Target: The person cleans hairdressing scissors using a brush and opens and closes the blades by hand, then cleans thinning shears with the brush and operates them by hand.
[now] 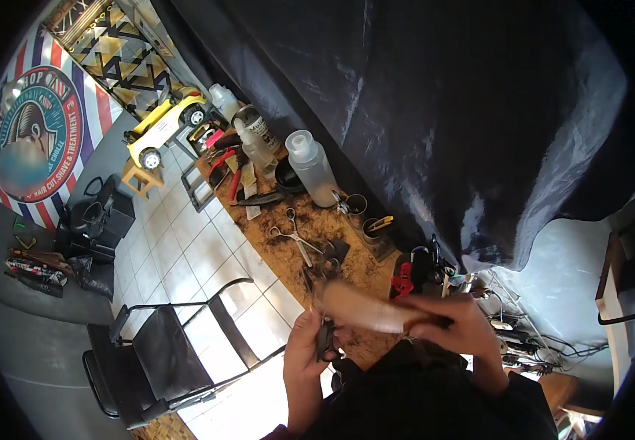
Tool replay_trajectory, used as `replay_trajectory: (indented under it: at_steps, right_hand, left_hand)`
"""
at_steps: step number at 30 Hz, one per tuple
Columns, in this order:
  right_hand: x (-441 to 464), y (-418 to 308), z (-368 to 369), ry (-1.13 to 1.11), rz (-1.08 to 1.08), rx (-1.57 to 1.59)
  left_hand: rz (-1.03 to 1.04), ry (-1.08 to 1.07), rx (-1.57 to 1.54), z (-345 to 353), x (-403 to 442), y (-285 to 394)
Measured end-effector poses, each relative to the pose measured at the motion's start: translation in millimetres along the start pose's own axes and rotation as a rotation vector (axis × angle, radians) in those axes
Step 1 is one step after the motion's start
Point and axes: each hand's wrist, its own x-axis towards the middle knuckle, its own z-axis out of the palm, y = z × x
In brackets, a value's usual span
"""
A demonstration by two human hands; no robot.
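From where I watch, far left, a round-emblemed banner (39, 132) striped red, white and blue is readable in part: "SHOP" above, "HAIR CUT, SHAVE & TREATMENT" along the rim, its lower portrait blurred out; next come a yellow toy car with white wheels (163, 128) and, below it, a black-seated metal-frame chair (171, 345); a brown wooden table (259, 233), strewn with dark hair clippings, runs diagonally towards the wearer; on it I see a clear bottle with a pale label (257, 126), whose print I cannot read for certain, silver ring-handled scissors (295, 236) and a tall translucent plastic bottle (310, 167); the left hand (305, 343) has its fingers curled round a dark slim tool (325, 342), partly covered, so I cannot tell its kind; just beside it, above the table's near end, a pale tan, brush-like tool (365, 308) is smeared by motion blur, its outline uncertain; the right hand (455, 328) closes its fingers on that tool's dark end, hiding the grip; behind, a black draped sheet (479, 110) fills the upper right; black cables (552, 348) tangle beyond the right hand, and the lens's dark edge cuts off the rest.
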Motion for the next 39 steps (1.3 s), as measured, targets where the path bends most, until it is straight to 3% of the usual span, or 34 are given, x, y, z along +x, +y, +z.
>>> replay_trajectory:
  at_steps: [1,3,5,7,8,11,13,15,16,19,21,23,24,25,27,29,31,32,34,35,37,39]
  right_hand:
    - [2,-1,4,-0.001,0.0,0.001]
    - [7,4,12,0.207,0.042,0.083]
    - [4,7,10,0.169,-0.012,0.059]
    - [1,-1,3,-0.153,-0.03,0.022]
    - [-2,10,3,-0.263,-0.093,0.019]
    - [-11,17,-3,-0.411,-0.124,-0.074]
    - [-12,17,-2,-0.336,-0.151,-0.021]
    - [-10,8,-5,-0.074,-0.064,-0.028]
    - [-8,8,-3,0.056,-0.074,-0.031]
    - [-10,4,5,0.212,0.058,0.029]
    - [-21,4,2,0.187,0.006,-0.005]
    - [-35,5,2,-0.22,0.007,0.057]
    - [-45,4,1,-0.333,0.067,-0.013]
    - [-51,1,3,-0.325,0.046,-0.013]
    - [-63,-4,3,-0.272,0.024,-0.003]
    - [-73,-9,7,-0.019,-0.06,0.051]
    - [-89,-10,13,0.185,-0.036,0.042]
    - [-96,-17,17,0.302,-0.015,0.035]
    - [-102,-29,33,0.551,0.018,0.023]
    - [-110,-39,39,0.555,0.169,0.049]
    - [-131,-41,58,0.474,0.113,0.051]
    - [-154,-40,90,0.39,0.101,0.065]
  left_hand:
    - [0.001,0.001,0.0,2,2,-4]
    - [-0.019,-0.075,-0.175,4,5,-8]
    - [-0.001,-0.048,-0.151,3,4,-7]
    - [-0.045,0.051,-0.049,7,1,3]
    - [-0.002,-0.05,-0.244,3,7,-2]
    - [0.001,-0.124,-0.264,-2,8,0]
    - [-0.004,-0.08,-0.208,-5,8,0]
    - [-0.111,-0.079,-0.142,6,4,3]
    - [-0.06,0.057,0.064,4,1,-2]
    - [-0.012,-0.087,-0.159,22,5,-11]
    - [-0.037,-0.114,-0.165,31,3,-8]
    - [-0.082,-0.097,-0.299,25,11,-10]
    - [-0.226,-0.288,-0.401,15,24,-6]
    - [-0.245,-0.295,-0.399,11,25,-9]
    - [-0.213,-0.265,-0.271,28,22,-8]
    - [-0.287,-0.284,-0.273,35,19,-12]
    - [-0.3,-0.245,-0.101,41,8,-18]
    - [-0.32,-0.177,0.18,45,-2,-11]
    - [-0.34,-0.268,0.089,58,-9,-27]
    - [-0.394,-0.335,-0.03,57,-13,-32]
    - [-0.452,-0.331,0.241,37,-19,-35]
    - [-0.655,-0.353,-0.099,33,-16,-41]
